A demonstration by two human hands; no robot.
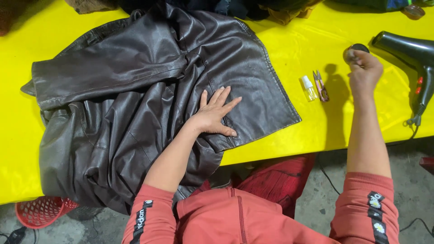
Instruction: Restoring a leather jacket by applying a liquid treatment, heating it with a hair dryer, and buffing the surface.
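Fingers spread, my left hand (216,113) lies flat on the dark brown leather jacket (149,95) covering the counter's (294,54) left half and draping over its near edge. My right hand (364,70) is closed around a small dark round object (357,49) toward the right edge, beside a small clear bottle (309,88) with a white cap and thread snips (321,86).

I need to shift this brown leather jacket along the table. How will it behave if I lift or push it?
The leather jacket is probably floppy: it lies creased, part hanging over the yellow table edge. It looks fairly heavy, so it may slide off. The left hand presses it flat.
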